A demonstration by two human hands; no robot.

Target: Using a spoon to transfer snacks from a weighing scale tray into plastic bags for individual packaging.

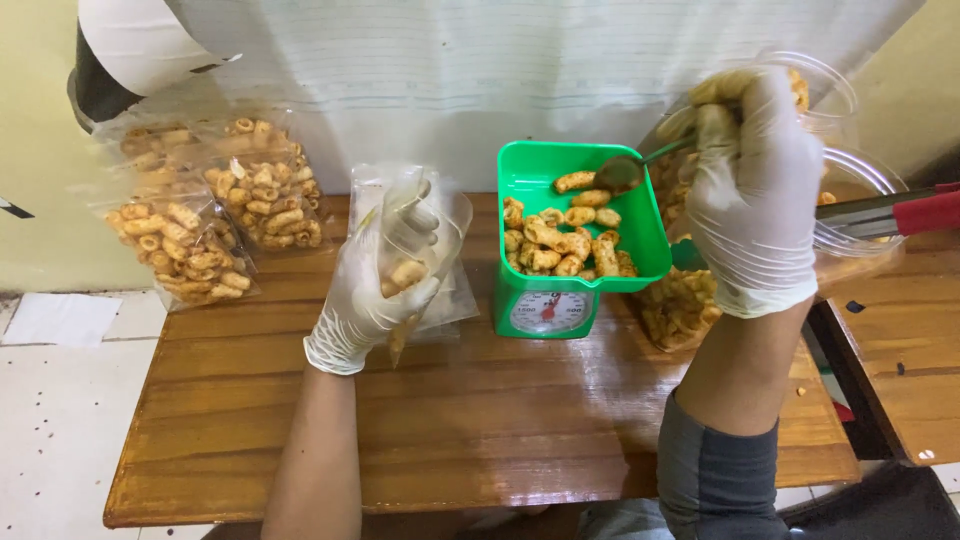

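My left hand [372, 285], in a white glove, holds a clear plastic pouch [425, 225] open; a few curled orange snack pieces lie inside it. My right hand [752, 195], also gloved, grips a metal spoon [628, 170] whose bowl rests over the green tray [530, 165] of a small kitchen scale [545, 312]. Several snack pieces [565, 240] fill the tray. Behind my right hand a large clear bag of the same snacks [680, 305] stands open.
Filled sealed snack pouches [205, 215] are stacked at the table's back left. A red-handled tool [900, 212] lies at the right over a second wooden table [900, 370]. A white tiled floor [60, 400] lies to the left. The wooden table's front edge [450, 500] is near me.
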